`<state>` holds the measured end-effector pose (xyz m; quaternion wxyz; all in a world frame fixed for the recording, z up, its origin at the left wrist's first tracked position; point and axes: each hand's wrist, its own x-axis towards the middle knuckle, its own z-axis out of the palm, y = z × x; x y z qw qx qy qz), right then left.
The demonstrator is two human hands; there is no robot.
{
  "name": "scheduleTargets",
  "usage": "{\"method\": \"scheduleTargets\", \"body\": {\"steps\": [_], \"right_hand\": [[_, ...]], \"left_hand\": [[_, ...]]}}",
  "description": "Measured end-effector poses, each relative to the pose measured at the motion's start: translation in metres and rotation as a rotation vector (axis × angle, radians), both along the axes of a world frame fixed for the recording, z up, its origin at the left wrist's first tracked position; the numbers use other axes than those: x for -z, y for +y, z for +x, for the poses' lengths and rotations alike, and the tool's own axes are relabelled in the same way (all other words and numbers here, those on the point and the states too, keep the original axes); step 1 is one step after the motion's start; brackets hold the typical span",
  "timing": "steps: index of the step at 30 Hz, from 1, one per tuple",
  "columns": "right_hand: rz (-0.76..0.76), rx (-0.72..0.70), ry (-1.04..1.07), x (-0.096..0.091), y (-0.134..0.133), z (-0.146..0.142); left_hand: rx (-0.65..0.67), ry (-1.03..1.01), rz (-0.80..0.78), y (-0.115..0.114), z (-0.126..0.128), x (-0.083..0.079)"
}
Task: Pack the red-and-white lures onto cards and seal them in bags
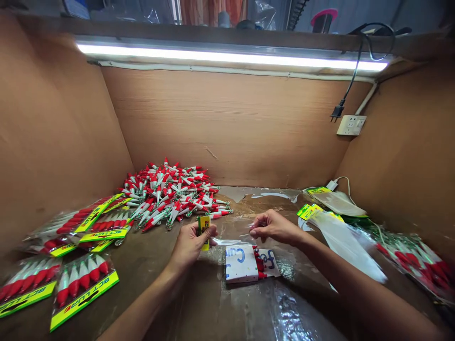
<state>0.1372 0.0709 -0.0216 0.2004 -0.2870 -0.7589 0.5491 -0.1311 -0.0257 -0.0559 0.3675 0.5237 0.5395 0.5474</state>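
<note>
My left hand (192, 241) is closed on the yellow header card (204, 228) of a clear plastic bag. My right hand (273, 226) pinches the other end of that clear bag (234, 239), which stretches between the two hands just above the table. Right below the bag lies a small white block with blue marks (242, 264), with a few red pieces beside it. Behind my hands a big heap of loose red-and-white lures (174, 192) covers the back of the table.
Filled lure packs with yellow labels (83, 284) lie at the left. Empty clear bags with yellow headers (334, 222) and more filled packs (415, 258) lie at the right. Brown walls enclose the bench; a wall socket (351, 125) and a lit tube lamp (227, 57) are behind.
</note>
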Motion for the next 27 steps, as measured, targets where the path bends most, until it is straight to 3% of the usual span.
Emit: {"method": "scheduleTargets", "body": {"steps": [2,6,7,9,11,12,14,16,19,22,24,27], "right_hand": [[-0.027,0.059,-0.001,0.005,0.003,0.001],[-0.052,0.028,-0.049,0.016,-0.010,-0.010],[-0.049,0.015,-0.070,0.019,-0.014,-0.014],[0.003,-0.008,-0.106,0.022,-0.021,-0.020],[0.164,0.043,-0.091,0.019,-0.027,-0.022],[0.290,0.120,-0.061,0.015,-0.029,-0.022],[0.579,0.327,0.006,0.006,-0.035,-0.020],[0.784,0.420,0.018,0.002,-0.044,-0.019],[0.851,0.177,-0.093,0.012,-0.066,-0.028],[0.854,-0.075,-0.227,0.033,-0.086,-0.042],[0.844,-0.118,-0.274,0.039,-0.093,-0.047],[0.797,-0.167,-0.276,0.031,-0.094,-0.039]], "left_hand": [[-0.035,0.126,0.031,0.003,-0.007,-0.002],[-0.271,0.535,0.350,-0.004,-0.011,-0.019],[-0.242,0.610,0.389,-0.008,-0.010,-0.024],[-0.036,0.663,0.332,-0.013,-0.007,-0.029],[0.172,0.592,0.160,-0.014,-0.008,-0.028],[0.210,0.531,0.082,-0.013,-0.010,-0.025],[0.145,0.415,0.016,-0.006,-0.020,-0.019],[0.003,0.362,0.053,0.001,-0.034,-0.014],[-0.130,0.393,0.099,0.006,-0.047,-0.013],[-0.166,0.543,0.132,0.001,-0.044,-0.013],[-0.152,0.657,0.163,-0.003,-0.037,-0.013],[-0.091,0.720,0.202,-0.006,-0.029,-0.011]]}}
